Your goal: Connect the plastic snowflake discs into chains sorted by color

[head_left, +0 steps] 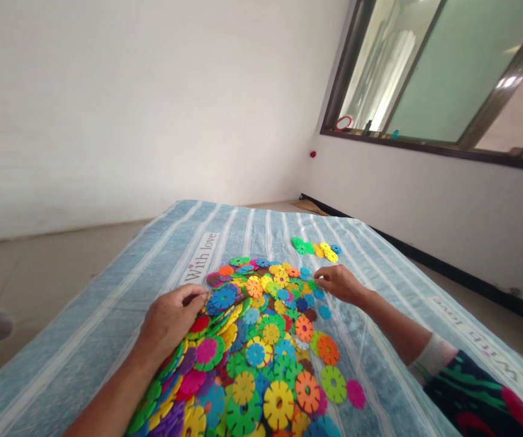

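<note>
A heap of colourful plastic notched disc pieces (270,334) lies on the striped blue cloth. At its left edge is my left hand (172,318), thumb and index finger brought together against the discs near a blue disc (223,297). Whatever is between those fingertips is hidden. My right hand (341,283) hovers at the heap's far right edge with its fingers pinched, close to a small green disc (312,284). I cannot make out what this pinch holds. Beyond it, a small separate group holds green discs (302,246), yellow discs (329,252) and a blue disc (336,249).
The blue and white striped cloth (243,233) covers the raised surface and bears "With love" lettering. Loose discs, among them a magenta disc (356,394), lie along the heap's right side. White walls (152,109) stand behind, with a window (443,73) at right.
</note>
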The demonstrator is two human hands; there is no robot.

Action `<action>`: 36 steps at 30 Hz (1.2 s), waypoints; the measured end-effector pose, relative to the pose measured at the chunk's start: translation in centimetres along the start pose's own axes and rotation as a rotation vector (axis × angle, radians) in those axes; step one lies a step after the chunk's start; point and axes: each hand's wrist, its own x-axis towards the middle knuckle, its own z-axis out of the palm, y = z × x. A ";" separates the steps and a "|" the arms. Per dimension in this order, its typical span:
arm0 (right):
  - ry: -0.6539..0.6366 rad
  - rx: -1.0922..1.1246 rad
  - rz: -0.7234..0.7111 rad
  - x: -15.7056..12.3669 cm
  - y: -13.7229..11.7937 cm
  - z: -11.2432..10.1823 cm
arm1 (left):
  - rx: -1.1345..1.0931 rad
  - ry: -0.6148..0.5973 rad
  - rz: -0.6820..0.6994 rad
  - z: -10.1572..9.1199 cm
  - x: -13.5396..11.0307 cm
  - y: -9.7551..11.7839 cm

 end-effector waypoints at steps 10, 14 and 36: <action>-0.120 -0.082 0.033 0.8 -0.8 -0.1 | -0.013 0.008 0.034 0.1 0.1 -0.2; -0.144 -0.027 0.061 1.3 -0.4 -0.2 | -0.022 0.005 0.028 0.1 0.0 0.0; 0.057 0.146 0.208 8.3 3.6 -2.6 | -0.031 0.005 -0.020 0.0 -0.2 0.0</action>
